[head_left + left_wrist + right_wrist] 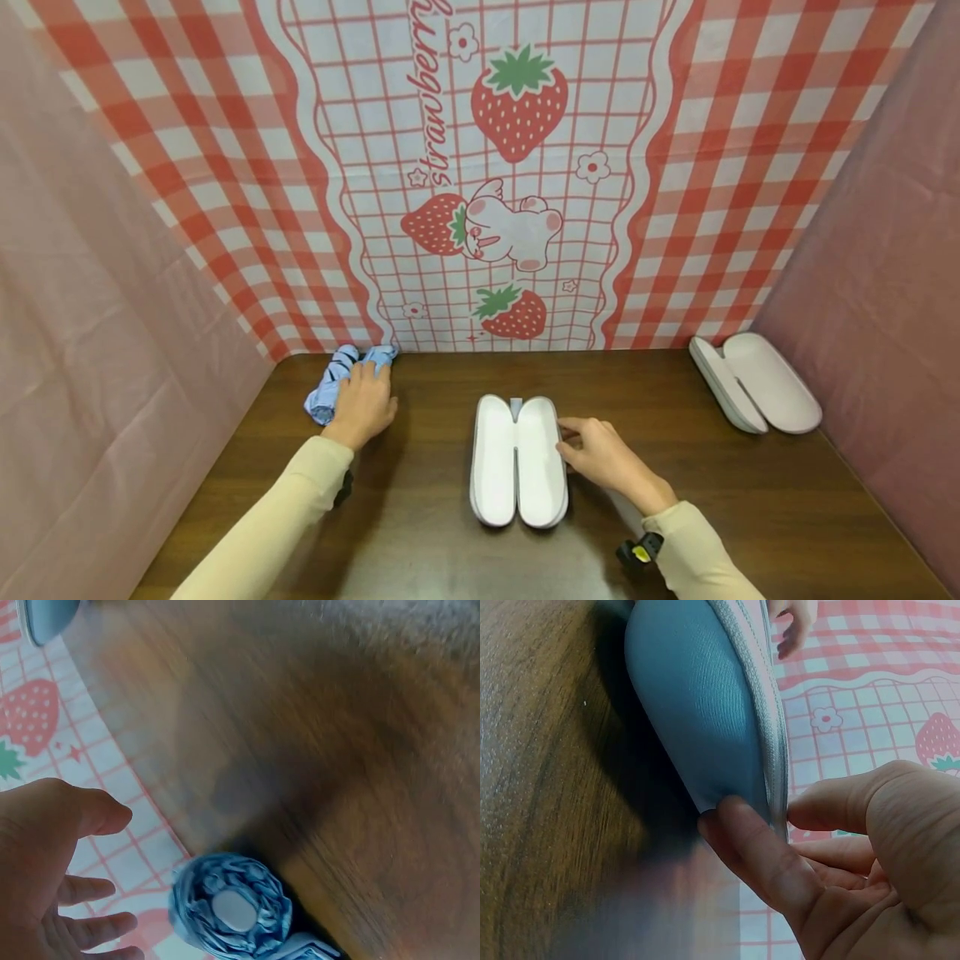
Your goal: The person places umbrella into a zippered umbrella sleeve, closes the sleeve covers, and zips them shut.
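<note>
Centre case (536,467) sits mid-table, spread flat, white insides up, nothing in either half; grey-blue shell and zip edge show from the right wrist. Right hand (606,457) has it by the right-hand edge only, thumb at the rim, fingers against the outer shell, so a light pinch at one side. Likely trouble: a tug there could swing the case round or tip one half up, since nothing steadies the other half. Small tab (516,406) sticks up at the far end of the gap between halves; could get caught if the halves are folded together. Blue bundle (330,390), rolled cloth with a pale round end, is at the back left corner near the wall cloth (525,175); more blue fabric (382,356) lies beside it, can't tell if it's a separate piece. Left hand (363,406) is over these, fingers loosely extended and spread, no closed hold visible; contact unclear. Risk: grabbing just the loose folds would let the roll slip or unwind, or both pieces could drag along together. Bundle looks fat for one shallow half, so cloth might jam the zip. Far case (772,383), also spread, is back right, well apart, so low risk of a knock.
</note>
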The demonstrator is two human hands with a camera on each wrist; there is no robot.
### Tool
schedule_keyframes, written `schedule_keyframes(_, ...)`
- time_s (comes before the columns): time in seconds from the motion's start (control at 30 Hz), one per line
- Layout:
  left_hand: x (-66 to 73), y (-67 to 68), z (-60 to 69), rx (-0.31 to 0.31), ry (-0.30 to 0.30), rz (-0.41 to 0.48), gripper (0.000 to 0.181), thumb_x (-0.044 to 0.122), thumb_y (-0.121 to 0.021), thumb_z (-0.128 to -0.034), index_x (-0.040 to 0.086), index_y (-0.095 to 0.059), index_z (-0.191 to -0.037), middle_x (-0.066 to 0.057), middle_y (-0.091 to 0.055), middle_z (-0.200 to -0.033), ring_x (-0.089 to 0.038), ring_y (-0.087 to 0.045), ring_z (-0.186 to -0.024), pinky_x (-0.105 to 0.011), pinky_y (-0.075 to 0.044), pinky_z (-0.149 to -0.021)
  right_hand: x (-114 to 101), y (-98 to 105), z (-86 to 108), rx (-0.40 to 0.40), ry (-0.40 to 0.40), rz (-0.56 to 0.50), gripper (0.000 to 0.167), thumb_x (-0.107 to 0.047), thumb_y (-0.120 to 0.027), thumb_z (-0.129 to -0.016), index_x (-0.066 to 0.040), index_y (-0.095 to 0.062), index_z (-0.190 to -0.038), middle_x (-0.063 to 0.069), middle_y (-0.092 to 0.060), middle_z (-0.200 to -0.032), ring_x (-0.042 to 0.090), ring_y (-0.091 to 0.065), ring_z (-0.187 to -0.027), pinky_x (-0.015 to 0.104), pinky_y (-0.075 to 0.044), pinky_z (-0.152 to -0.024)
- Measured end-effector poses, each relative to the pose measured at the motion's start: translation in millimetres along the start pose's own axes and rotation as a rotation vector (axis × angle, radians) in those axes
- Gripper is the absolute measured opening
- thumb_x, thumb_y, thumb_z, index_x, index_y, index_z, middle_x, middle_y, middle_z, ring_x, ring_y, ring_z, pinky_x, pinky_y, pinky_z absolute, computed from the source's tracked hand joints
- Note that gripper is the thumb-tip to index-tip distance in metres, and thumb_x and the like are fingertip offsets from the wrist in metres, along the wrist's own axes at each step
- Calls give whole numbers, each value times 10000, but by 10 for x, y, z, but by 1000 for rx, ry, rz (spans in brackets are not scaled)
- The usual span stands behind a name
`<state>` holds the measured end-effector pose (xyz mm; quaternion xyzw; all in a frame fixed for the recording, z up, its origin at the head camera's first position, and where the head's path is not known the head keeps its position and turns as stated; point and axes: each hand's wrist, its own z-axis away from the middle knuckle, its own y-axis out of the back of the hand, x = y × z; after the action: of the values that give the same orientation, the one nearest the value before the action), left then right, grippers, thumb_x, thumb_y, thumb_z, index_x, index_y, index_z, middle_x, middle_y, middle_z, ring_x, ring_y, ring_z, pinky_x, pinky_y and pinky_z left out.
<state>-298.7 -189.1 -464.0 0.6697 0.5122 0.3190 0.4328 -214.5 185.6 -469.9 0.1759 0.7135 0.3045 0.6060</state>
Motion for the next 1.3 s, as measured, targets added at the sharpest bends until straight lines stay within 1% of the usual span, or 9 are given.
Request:
schedule_keyframes(0.27, -65, -74, -117, -32, 41, -6, 443, 183, -812, -814, -90, -605, -1095, -361, -591, -1120, -509, -586, -991, -600, -536, -743, -16, -3, -1, 10, 5, 20, 387, 21, -680, -920, 148, -626, -1282, 318, -704, -1167, 323, -761, -921, 246, -597, -600)
schedule_keyframes(0.47, -104, -114, -165, -110, 132, -6, 309, 124, -722, -835, -67, -571, -1025, -365, -644, -996, -520, -602, -973, -613, -513, -793, -18, -14, -9, 8, 4, 10, 385, 16, -673, -921, 146, -629, -1281, 313, -708, -1159, 312, -763, -906, 246, -596, -594)
schedule_keyframes(0.53, -97, -121, -166, -119, 141, -14, 265, 80, -690, -836, -66, -569, -1021, -357, -655, -961, -520, -610, -954, -609, -512, -792, -9, -13, -5, 4, 1, 13, 384, 17, -669, -921, 148, -628, -1281, 315, -708, -1156, 307, -764, -899, 246, -596, -592)
schedule_keyframes(0.63, -52, -132, -164, -103, 126, -41, 364, 55, -734, -791, -93, -578, -1085, -350, -662, -944, -510, -629, -919, -589, -535, -764, 2, -5, 7, 10, -6, 19, 379, 24, -669, -916, 143, -634, -1274, 312, -709, -1157, 301, -764, -891, 250, -595, -587)
schedule_keyframes(0.77, 61, -133, -152, -88, 126, -79, 640, 88, -833, -704, -168, -569, -1228, -348, -665, -995, -489, -647, -911, -568, -562, -728, 6, 0, 10, 14, 10, 18, 375, 24, -670, -909, 140, -642, -1265, 307, -715, -1142, 301, -764, -889, 253, -597, -591)
schedule_keyframes(0.83, 114, -119, -150, -90, 149, -65, 602, 89, -805, -730, -196, -580, -1210, -341, -656, -1010, -486, -647, -918, -572, -564, -720, -2, -3, 5, 15, 18, 21, 375, 19, -672, -908, 139, -645, -1262, 303, -719, -1134, 300, -764, -890, 250, -597, -592)
schedule_keyframes(1.0, 164, -79, -187, -178, 228, 16, 351, 85, -665, -835, -187, -643, -1055, -337, -609, -1007, -504, -613, -951, -598, -546, -752, -9, -8, -7, 13, 0, 29, 378, 11, -672, -916, 128, -644, -1275, 296, -715, -1161, 304, -762, -912, 243, -595, -594)
schedule_keyframes(1.13, 140, -81, -213, -254, 267, 42, 335, 119, -688, -855, -146, -632, -1051, -381, -647, -1048, -539, -616, -985, -608, -538, -797, 1, 1, -8, 18, 14, 69, 375, 4, -675, -918, 122, -648, -1274, 282, -719, -1167, 310, -761, -932, 279, -609, -641)
schedule_keyframes(1.3, 85, -90, -219, -286, 288, 74, 350, 152, -740, -847, -85, -594, -1059, -341, -696, -1057, -531, -665, -943, -607, -553, -781, 4, 0, -14, 24, 43, 108, 370, -14, -685, -918, 117, -657, -1264, 272, -725, -1164, 318, -761, -946, 322, -620, -701)
